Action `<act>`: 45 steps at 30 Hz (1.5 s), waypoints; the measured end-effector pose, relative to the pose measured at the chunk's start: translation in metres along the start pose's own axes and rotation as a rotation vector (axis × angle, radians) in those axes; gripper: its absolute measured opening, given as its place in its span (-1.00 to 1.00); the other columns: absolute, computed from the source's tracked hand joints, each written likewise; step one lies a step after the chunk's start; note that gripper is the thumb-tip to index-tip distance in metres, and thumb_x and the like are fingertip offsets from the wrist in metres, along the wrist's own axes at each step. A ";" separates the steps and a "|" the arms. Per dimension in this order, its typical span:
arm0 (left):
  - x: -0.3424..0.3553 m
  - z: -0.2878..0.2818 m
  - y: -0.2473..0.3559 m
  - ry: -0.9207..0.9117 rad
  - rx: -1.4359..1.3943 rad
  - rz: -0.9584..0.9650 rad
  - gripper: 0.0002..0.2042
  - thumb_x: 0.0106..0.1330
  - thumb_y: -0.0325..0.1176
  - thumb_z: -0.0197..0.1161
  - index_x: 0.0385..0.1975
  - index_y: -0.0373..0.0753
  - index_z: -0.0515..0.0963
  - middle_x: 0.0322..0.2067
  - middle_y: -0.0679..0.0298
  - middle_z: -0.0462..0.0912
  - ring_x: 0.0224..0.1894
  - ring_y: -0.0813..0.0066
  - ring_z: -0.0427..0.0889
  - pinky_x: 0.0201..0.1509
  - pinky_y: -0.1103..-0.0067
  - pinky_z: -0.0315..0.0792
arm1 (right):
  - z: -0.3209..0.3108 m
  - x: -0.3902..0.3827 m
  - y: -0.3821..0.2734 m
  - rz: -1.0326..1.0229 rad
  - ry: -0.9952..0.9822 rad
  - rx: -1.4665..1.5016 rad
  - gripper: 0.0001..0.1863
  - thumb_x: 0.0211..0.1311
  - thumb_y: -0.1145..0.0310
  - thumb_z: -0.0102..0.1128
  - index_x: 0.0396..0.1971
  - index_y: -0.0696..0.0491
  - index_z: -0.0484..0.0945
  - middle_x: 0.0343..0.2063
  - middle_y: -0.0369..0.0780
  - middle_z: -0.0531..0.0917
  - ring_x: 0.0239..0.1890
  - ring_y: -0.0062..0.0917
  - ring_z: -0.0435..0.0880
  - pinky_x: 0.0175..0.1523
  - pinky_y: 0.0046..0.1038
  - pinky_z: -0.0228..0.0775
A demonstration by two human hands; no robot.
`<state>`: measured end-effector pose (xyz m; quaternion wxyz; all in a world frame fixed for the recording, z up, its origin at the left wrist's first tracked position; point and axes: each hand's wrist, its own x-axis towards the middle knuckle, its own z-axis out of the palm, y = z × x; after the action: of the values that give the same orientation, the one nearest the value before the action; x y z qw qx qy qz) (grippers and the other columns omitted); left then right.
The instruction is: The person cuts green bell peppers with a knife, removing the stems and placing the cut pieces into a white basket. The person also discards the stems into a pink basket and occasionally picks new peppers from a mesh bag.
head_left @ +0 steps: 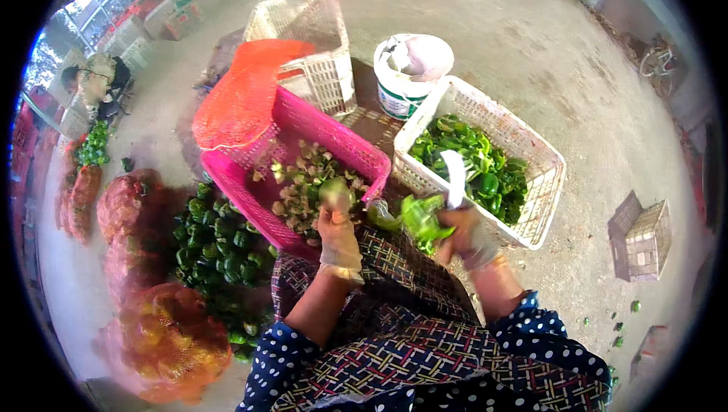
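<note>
My left hand (339,236), in a pale glove, is closed on a pale, roundish pepper core (335,195), blurred by motion. It is over the pink crate (322,125), where many cut-out cores and stems (299,211) lie. My right hand (469,239), also gloved and blurred, is closed around bright green pepper pieces (425,219) beside the white crate (547,203). A white, blade-like strip (456,177) rises above that hand; its kind and how it is held are unclear. Cut green peppers (474,156) partly fill the white crate.
Whole green peppers (216,241) are heaped at my left, beside full net sacks (171,336). A red net (246,93) drapes over the pink crate's far end. Behind stand a white crate (334,56) and a white bucket (387,97). Another person (98,82) sits far left.
</note>
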<state>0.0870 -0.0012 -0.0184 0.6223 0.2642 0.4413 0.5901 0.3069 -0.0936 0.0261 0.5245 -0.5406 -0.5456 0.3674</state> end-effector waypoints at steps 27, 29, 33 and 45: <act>0.072 -0.182 0.110 0.013 0.922 0.102 -0.62 0.28 -0.45 0.08 0.11 -0.33 0.37 0.02 0.20 0.48 0.05 0.40 0.45 0.15 0.49 0.32 | 0.020 -0.043 0.321 0.604 -0.155 -0.812 -0.72 0.08 0.28 0.11 -0.23 0.08 0.55 -0.20 -0.01 0.60 -0.15 -0.18 0.59 -0.05 -0.18 0.40; 0.041 -0.248 0.113 0.034 0.889 0.072 -0.64 0.29 -0.46 0.05 0.10 -0.32 0.38 0.02 0.22 0.48 0.02 0.40 0.46 0.11 0.51 0.34 | 0.030 -0.032 0.343 0.636 -0.209 -0.865 -0.72 0.10 0.27 0.07 -0.22 0.08 0.55 -0.19 0.00 0.59 -0.13 -0.17 0.58 -0.04 -0.18 0.40; 0.006 -0.287 0.094 0.182 0.996 -0.111 -0.65 0.29 -0.44 0.06 0.08 -0.31 0.39 0.00 0.21 0.49 0.00 0.40 0.47 0.09 0.50 0.35 | 0.033 -0.011 0.366 0.689 -0.330 -0.949 -0.71 0.15 0.27 0.00 -0.18 0.08 0.53 -0.15 0.00 0.57 -0.11 -0.15 0.56 -0.02 -0.18 0.39; 0.012 -0.248 0.058 0.264 1.221 -0.392 -0.68 0.27 -0.38 0.11 0.01 -0.31 0.44 -0.05 0.18 0.53 -0.05 0.38 0.51 0.04 0.50 0.37 | 0.038 -0.097 0.321 0.763 -0.318 -0.917 -0.49 0.21 0.18 -0.03 0.17 -0.04 0.28 -0.04 0.05 0.46 -0.23 -0.09 0.61 -0.25 -0.14 0.48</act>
<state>-0.1563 -0.0276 -0.0886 0.3972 0.4101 0.8096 0.1365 0.3229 -0.1357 -0.3081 -0.0176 -0.8069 -0.4875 0.3330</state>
